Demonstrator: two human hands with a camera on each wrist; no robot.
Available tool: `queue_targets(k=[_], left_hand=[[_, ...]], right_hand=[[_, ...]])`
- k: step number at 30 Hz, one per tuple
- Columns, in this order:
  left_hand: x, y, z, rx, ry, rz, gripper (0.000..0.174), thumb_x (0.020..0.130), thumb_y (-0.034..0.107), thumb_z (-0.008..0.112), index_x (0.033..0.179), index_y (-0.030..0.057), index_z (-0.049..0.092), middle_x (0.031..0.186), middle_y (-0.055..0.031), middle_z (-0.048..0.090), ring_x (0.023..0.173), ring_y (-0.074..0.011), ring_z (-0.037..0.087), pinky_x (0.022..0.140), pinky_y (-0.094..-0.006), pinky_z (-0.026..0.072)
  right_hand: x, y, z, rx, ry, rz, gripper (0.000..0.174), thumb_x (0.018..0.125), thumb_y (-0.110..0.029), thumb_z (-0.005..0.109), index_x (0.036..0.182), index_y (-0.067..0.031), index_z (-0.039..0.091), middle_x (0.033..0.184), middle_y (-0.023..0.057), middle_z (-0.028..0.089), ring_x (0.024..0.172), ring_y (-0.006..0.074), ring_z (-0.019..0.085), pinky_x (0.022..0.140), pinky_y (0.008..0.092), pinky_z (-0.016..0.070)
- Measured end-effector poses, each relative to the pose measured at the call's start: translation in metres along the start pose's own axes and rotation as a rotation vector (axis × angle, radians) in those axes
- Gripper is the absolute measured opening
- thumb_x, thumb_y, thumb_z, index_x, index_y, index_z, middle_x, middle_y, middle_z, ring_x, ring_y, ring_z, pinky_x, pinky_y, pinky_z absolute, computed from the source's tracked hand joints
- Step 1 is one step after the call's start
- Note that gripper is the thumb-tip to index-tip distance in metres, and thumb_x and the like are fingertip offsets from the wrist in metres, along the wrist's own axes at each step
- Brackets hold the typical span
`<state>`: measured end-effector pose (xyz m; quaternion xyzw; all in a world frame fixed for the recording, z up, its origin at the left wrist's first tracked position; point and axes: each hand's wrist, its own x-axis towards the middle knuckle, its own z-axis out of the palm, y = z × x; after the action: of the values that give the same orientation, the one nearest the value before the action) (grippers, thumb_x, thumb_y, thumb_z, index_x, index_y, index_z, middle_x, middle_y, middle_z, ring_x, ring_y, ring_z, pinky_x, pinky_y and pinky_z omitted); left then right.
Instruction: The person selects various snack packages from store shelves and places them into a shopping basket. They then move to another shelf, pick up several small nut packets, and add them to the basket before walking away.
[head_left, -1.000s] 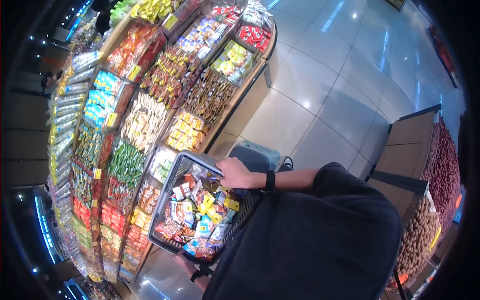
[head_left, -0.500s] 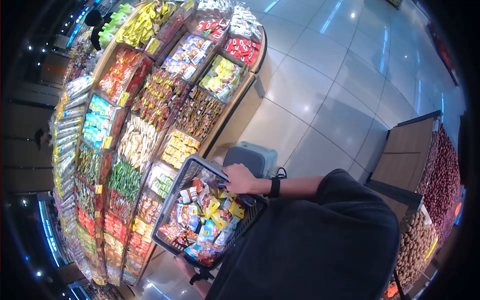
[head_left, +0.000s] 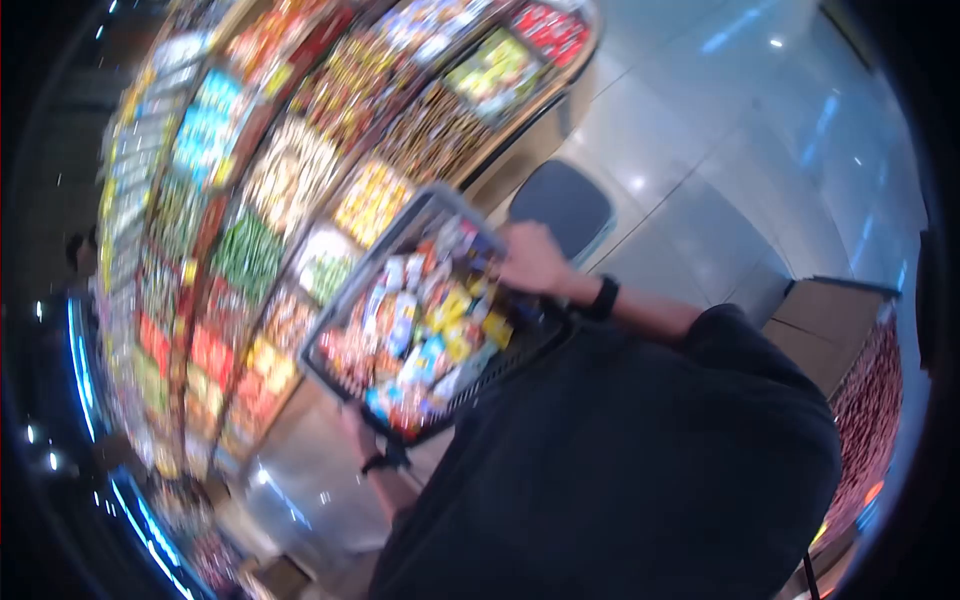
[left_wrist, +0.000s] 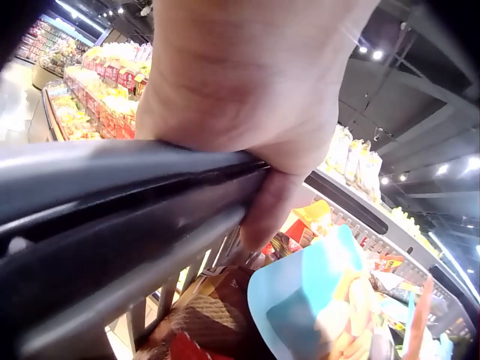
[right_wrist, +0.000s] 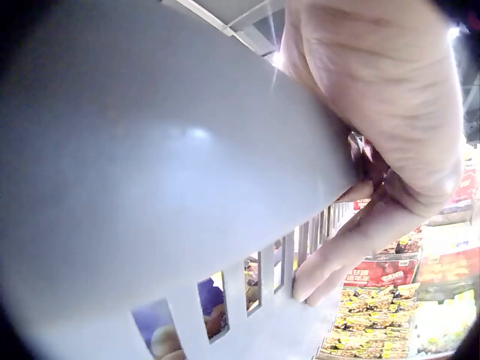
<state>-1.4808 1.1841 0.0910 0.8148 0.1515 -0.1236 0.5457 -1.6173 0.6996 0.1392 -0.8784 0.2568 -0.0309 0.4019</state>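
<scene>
A dark grey slotted basket [head_left: 365,276], filled with colourful snack packets [head_left: 430,325], is in front of the body in the head view. My right hand [head_left: 532,258] grips its upper end; my left hand [head_left: 357,428] holds the lower left end, partly hidden. The left wrist view has my left hand [left_wrist: 240,82] over the basket rim [left_wrist: 135,187], one digit reaching inside near a light-blue packet [left_wrist: 300,285]. In the right wrist view my right hand [right_wrist: 375,97] clasps the pale-looking rim [right_wrist: 172,150], with fingers [right_wrist: 334,259] against the slotted outer wall.
A tiered display of packaged snacks [head_left: 290,170] runs along the left, close to the basket. Beyond my right hand stands a dark-topped case [head_left: 562,205] on the tiled floor [head_left: 700,220]. A bin of reddish goods [head_left: 868,400] and a brown box-like stand [head_left: 825,325] are at the right.
The head view has shifted and blurred. Basket and both hands appear higher in it, and the basket covers a different part of the display's edge. Both hands keep their hold.
</scene>
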Motion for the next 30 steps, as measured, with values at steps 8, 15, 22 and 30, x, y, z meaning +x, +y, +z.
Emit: queue_targets(k=[8, 15, 22, 30], left_hand=[[0.057, -0.007, 0.076, -0.063, 0.009, -0.106, 0.031, 0.063, -0.002, 0.059, 0.093, -0.0061, 0.058, 0.080, -0.0127, 0.062, 0.067, -0.0234, 0.058, 0.058, -0.0350, 0.0488], [0.047, 0.049, 0.191, -0.099, -0.038, -0.233, 0.023, 0.064, 0.000, 0.060, 0.085, -0.0069, 0.060, 0.077, -0.0127, 0.064, 0.070, -0.0239, 0.062, 0.065, -0.0346, 0.0516], [0.081, 0.033, 0.293, -0.157, -0.023, -0.093, 0.017, 0.072, 0.005, 0.058, 0.082, -0.0077, 0.063, 0.077, -0.0121, 0.064, 0.070, -0.0232, 0.061, 0.066, -0.0334, 0.0502], [0.043, 0.041, 0.375, -0.174, 0.079, -0.110, 0.026, 0.062, -0.004, 0.060, 0.087, -0.0065, 0.062, 0.080, -0.0117, 0.066, 0.069, -0.0230, 0.061, 0.065, -0.0340, 0.0513]], right_hand=[[0.052, 0.027, -0.039, 0.033, 0.013, 0.079, 0.028, 0.075, -0.026, 0.075, 0.088, -0.0016, 0.068, 0.075, 0.0204, 0.066, 0.075, 0.0393, 0.067, 0.067, 0.0428, 0.0517], [0.128, 0.077, -0.093, -0.041, -0.036, 0.126, 0.025, 0.071, -0.020, 0.073, 0.089, -0.0024, 0.069, 0.076, 0.0185, 0.068, 0.073, 0.0379, 0.067, 0.070, 0.0432, 0.0523], [0.213, 0.160, -0.109, 0.046, -0.038, 0.105, 0.033, 0.071, -0.019, 0.072, 0.097, 0.0004, 0.069, 0.079, 0.0211, 0.069, 0.071, 0.0327, 0.069, 0.071, 0.0399, 0.0530], [0.235, 0.252, -0.141, 0.165, -0.070, 0.056, 0.033, 0.072, -0.015, 0.071, 0.100, 0.0003, 0.069, 0.078, 0.0208, 0.068, 0.067, 0.0299, 0.066, 0.067, 0.0384, 0.0515]])
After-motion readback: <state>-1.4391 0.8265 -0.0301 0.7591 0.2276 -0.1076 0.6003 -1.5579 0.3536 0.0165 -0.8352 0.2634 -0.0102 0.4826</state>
